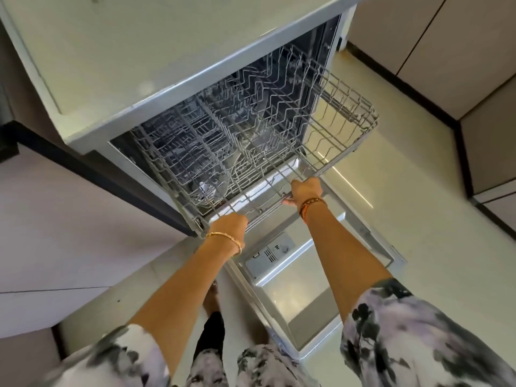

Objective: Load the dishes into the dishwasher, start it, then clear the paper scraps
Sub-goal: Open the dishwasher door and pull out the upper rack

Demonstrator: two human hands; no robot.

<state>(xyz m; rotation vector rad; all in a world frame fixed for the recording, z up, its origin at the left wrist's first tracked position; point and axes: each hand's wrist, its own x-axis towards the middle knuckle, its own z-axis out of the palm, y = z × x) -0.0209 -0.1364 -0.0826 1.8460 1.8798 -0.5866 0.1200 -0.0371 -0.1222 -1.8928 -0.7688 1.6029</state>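
Note:
The dishwasher [145,88] stands open, its door [301,297] folded down flat toward me. A grey wire rack [343,127] sticks partly out of the opening. My left hand [229,226] grips the rack's front rail near its left end. My right hand [305,191] grips the same rail further right. A glass item [210,188] sits low in the rack's front left part; what it is I cannot tell. No paper scraps are in sight.
The detergent compartment [269,254] lies on the inner face of the door. Beige cabinets [446,46] line the right side, with a dark plinth along the pale floor [418,196]. A dark-edged counter [92,174] runs on the left. My feet are beside the door.

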